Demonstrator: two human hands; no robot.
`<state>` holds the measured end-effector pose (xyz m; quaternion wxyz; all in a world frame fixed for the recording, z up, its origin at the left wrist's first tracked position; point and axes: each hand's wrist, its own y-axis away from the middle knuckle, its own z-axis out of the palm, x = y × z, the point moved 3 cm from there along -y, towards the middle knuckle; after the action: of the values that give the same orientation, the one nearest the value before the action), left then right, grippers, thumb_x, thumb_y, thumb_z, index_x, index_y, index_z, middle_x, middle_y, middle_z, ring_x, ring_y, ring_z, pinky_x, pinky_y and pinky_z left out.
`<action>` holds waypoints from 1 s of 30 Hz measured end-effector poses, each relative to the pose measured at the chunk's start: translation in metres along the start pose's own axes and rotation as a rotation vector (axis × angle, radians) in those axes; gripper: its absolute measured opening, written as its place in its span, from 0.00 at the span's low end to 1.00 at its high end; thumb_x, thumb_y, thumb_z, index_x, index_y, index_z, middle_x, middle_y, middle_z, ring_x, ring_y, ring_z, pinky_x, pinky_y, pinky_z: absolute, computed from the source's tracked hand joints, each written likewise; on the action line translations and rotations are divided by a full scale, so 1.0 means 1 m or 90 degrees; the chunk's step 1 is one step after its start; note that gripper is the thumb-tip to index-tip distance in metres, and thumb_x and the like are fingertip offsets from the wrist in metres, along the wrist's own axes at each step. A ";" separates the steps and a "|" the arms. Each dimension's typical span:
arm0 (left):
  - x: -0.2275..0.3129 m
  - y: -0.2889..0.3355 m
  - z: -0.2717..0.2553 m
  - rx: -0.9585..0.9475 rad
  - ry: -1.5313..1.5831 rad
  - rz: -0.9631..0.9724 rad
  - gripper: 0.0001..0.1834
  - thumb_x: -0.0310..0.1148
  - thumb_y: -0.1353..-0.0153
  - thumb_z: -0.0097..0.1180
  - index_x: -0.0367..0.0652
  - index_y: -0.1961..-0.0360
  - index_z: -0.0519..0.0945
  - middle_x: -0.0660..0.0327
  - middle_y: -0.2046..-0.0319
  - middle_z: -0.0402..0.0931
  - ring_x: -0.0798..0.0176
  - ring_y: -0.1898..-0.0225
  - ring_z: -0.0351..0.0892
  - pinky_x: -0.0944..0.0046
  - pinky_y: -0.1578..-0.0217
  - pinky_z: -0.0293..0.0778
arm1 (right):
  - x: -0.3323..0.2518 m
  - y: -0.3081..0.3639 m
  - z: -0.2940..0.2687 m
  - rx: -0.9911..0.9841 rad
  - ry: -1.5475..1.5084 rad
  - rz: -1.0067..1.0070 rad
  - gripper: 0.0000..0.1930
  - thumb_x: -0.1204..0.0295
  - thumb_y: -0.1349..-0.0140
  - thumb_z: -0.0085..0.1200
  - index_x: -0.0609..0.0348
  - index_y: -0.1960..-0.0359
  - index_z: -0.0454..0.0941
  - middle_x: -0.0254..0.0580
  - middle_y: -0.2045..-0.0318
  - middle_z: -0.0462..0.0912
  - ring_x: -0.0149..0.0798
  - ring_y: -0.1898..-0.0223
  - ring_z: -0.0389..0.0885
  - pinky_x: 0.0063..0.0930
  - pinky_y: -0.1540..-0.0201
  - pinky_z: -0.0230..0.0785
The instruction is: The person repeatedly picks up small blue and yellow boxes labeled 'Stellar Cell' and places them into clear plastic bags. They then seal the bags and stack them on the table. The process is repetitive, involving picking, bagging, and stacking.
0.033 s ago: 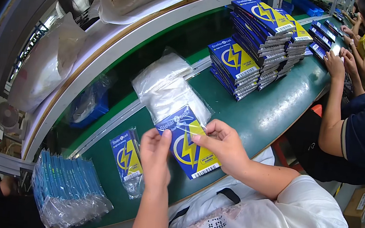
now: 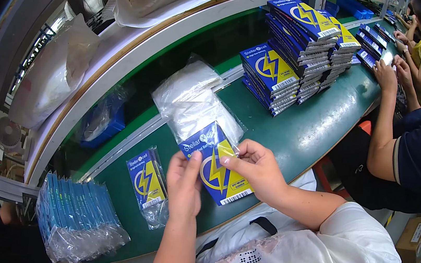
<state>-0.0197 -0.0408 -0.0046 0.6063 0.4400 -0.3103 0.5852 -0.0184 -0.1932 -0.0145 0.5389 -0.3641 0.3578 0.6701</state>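
Observation:
A flat blue-and-yellow battery box [image 2: 218,172] with a lightning-bolt design is held tilted in front of me. My left hand [image 2: 187,181] grips its left side, thumb lying on the printed face. On its right side my right hand [image 2: 258,169] pinches the edge between thumb and fingers. Just beyond the box lies a pile of clear plastic bags [image 2: 198,101], partly covered by the box's top corner. Left of my left hand, a similar box in a clear bag [image 2: 147,184] rests on the green table.
Tall stacks of the same boxes [image 2: 273,71] stand at the far right. At the near left are bagged blue packs [image 2: 77,210] in a row. A blue bin [image 2: 106,124] sits behind the rail. At right, a co-worker's arm [image 2: 388,122] reaches over the green table [image 2: 322,121].
My left hand has shifted slightly to the right along the box, its thumb now further onto the face. My right hand and the box have barely moved.

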 end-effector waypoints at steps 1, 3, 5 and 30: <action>-0.002 0.005 0.008 -0.066 0.058 -0.012 0.15 0.26 0.36 0.51 0.33 0.49 0.67 0.55 0.54 0.74 0.66 0.54 0.76 0.67 0.53 0.72 | 0.001 0.000 -0.003 -0.022 0.066 0.026 0.09 0.72 0.41 0.59 0.62 0.68 0.72 0.38 0.69 0.80 0.22 0.69 0.77 0.18 0.67 0.70; 0.002 0.008 0.009 -0.071 0.054 -0.002 0.15 0.24 0.37 0.50 0.33 0.49 0.67 0.54 0.53 0.74 0.64 0.53 0.76 0.65 0.51 0.71 | -0.006 0.002 -0.007 -0.059 0.204 0.075 0.10 0.71 0.41 0.60 0.64 0.66 0.75 0.39 0.68 0.81 0.22 0.66 0.77 0.18 0.66 0.71; 0.008 0.007 0.008 -0.088 0.070 0.003 0.16 0.22 0.37 0.47 0.32 0.48 0.66 0.53 0.52 0.74 0.63 0.52 0.76 0.62 0.49 0.71 | -0.022 0.005 -0.007 -0.119 0.321 0.054 0.18 0.71 0.44 0.63 0.67 0.56 0.73 0.39 0.67 0.81 0.24 0.65 0.78 0.18 0.65 0.71; 0.057 0.031 -0.041 0.109 -0.386 0.251 0.40 0.28 0.48 0.59 0.39 0.34 0.54 0.50 0.40 0.55 0.53 0.46 0.67 0.56 0.50 0.71 | -0.038 0.041 0.030 -0.521 0.465 -0.415 0.21 0.72 0.43 0.57 0.58 0.46 0.75 0.41 0.70 0.74 0.40 0.75 0.75 0.32 0.73 0.68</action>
<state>-0.0492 0.0190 0.0341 0.3237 0.5744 -0.5044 0.5575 -0.0558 -0.1910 0.0365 0.3756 -0.8355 0.1042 0.3872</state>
